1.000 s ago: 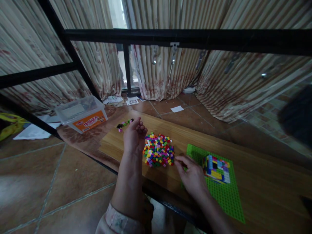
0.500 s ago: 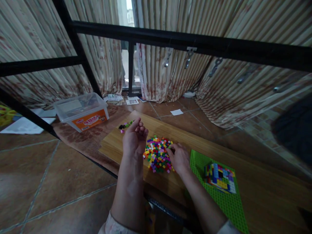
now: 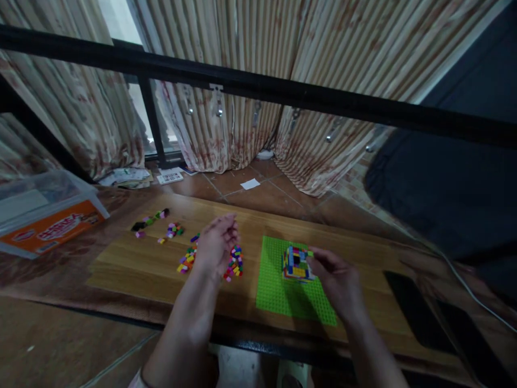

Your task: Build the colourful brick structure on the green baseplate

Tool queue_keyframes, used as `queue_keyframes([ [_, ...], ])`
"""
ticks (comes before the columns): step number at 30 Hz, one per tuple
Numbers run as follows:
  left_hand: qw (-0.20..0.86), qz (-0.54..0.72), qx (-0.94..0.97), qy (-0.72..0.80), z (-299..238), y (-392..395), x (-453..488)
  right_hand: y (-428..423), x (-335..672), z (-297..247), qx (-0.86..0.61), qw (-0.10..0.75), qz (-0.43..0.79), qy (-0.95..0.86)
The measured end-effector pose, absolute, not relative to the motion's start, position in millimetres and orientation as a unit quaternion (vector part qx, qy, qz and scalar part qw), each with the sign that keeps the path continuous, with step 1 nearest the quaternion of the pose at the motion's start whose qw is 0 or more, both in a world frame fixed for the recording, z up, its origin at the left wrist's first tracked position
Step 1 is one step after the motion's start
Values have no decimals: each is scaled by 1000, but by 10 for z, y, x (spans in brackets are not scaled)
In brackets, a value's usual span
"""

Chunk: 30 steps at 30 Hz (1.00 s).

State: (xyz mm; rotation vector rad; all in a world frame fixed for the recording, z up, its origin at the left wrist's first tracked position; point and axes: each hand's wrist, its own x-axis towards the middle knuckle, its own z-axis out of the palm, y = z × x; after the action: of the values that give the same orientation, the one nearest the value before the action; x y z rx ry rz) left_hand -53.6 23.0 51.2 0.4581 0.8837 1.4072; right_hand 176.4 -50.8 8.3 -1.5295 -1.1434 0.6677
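My left hand (image 3: 218, 245) hovers over the pile of loose toy building bricks (image 3: 235, 264) and covers part of it. Its fingers are curled in; whatever they hold, if anything, is hidden. At the top right edge of a small hollow structure of coloured bricks (image 3: 297, 268), my right hand (image 3: 338, 280) pinches what looks like a small green building brick (image 3: 310, 253). The fingertips partly hide that brick, and I cannot tell whether it touches the structure. A bright green studded baseplate (image 3: 272, 288) lies under the structure.
Several bricks in a small cluster (image 3: 174, 230) and a dark-and-green row (image 3: 150, 220) lie left on the wooden board (image 3: 129, 269). A clear plastic box (image 3: 52, 215) stands far left. Dark flat slabs (image 3: 418, 310) lie right. A black rail (image 3: 258, 89) crosses ahead of the curtains.
My right hand has left the brick pile and moved right to the structure on the baseplate. My left hand stays curled near the pile. The view has turned right.
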Motion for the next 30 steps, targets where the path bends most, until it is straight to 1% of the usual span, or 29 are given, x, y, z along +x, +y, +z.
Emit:
queue_keyframes([
  [2, 655, 574, 258, 419, 412, 175, -275, -516, 1977, 30, -661, 513, 249, -488],
  [5, 620, 512, 372, 464, 248, 95, 36, -549, 2107, -5, -676, 472, 208, -526],
  [8, 544, 458, 503, 492, 108, 36, 199, -586, 2123, 16, -674, 436, 178, -569],
  [11, 489, 414, 577, 507, 22, 7, 248, -595, 2127, 45, -675, 421, 161, -585],
  [16, 470, 381, 616, 504, -29, 6, 283, -556, 2091, 32, -685, 409, 174, -578],
  [22, 457, 368, 628, 511, -46, 8, 303, -516, 1991, 37, -691, 428, 216, -541],
  [30, 427, 337, 663, 515, -62, 24, 287, -470, 2012, 9, -711, 398, 165, -556],
])
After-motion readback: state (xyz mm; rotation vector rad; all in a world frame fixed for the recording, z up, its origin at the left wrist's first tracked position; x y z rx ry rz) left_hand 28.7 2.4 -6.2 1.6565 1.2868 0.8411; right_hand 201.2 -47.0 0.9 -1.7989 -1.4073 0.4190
